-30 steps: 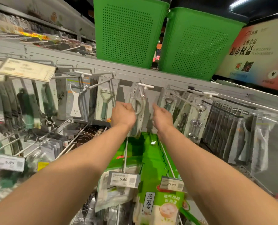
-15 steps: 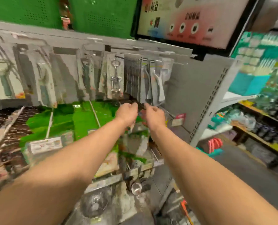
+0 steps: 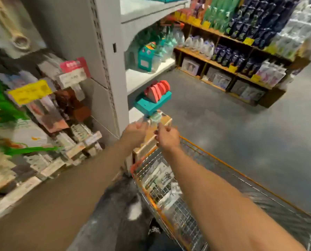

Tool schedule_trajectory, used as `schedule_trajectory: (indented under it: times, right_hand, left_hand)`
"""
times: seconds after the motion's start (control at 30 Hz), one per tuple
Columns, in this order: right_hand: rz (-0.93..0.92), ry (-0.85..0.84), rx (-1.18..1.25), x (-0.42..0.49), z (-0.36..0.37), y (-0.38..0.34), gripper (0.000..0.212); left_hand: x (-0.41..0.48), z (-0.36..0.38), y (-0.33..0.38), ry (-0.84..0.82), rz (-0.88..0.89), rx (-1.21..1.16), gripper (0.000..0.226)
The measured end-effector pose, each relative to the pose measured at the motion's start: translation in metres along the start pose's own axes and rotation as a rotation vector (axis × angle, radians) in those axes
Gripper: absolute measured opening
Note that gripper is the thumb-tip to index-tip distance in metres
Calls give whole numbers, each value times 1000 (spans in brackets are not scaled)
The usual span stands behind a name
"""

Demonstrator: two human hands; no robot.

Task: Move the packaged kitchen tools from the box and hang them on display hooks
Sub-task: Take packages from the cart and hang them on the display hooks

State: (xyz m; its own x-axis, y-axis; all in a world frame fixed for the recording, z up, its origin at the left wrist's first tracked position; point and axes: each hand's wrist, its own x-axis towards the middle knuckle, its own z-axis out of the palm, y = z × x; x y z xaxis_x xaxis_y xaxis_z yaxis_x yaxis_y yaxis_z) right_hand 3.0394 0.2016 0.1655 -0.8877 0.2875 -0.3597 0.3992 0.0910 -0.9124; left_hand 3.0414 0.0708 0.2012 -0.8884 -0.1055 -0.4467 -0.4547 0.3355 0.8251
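Note:
A cardboard box (image 3: 152,142) stands in the near-left corner of a wire shopping cart (image 3: 221,161) with an orange rim. A pale green and white packaged tool (image 3: 155,117) sticks up from the box top. My left hand (image 3: 134,132) and my right hand (image 3: 167,137) hover side by side over the box, fingers loosely curled, nothing clearly held. The left fingertips are right beside the package; blur hides any contact. More packaged tools (image 3: 159,178) show through the cart's wire side. The peeler hooks are out of view.
Blurred packaged goods (image 3: 42,109) with price tags hang on the rack at left. A grey shelf upright (image 3: 107,69) stands just behind the box, with a teal and red boxed item (image 3: 153,98) on its shelf. Wooden shelves of bottles (image 3: 241,51) line the far right across open floor.
My view has swung right and down, from the hanging peelers to the cart. Both hands left the hooks empty and now hang over the box.

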Motion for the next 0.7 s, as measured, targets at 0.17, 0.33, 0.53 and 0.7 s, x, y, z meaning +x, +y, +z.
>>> schedule_trajectory:
  times: [0.17,0.33,0.53,0.7]
  right_hand:
    - [220,55,-12,52,-51,110,40]
    - [502,47,-62,53,-78,210,22]
    - [707,-63,-329,77,-77,345,34]
    - [740,-122,-400,128,-50,404,20]
  left_hand:
    - [43,88,-46,-126,-109,155,64]
    - [79,150,-112,-252,-187,369,47]
    - [112,199,-222,-348,-286,616,31]
    - [143,236,-291,-343,-269,781,39]
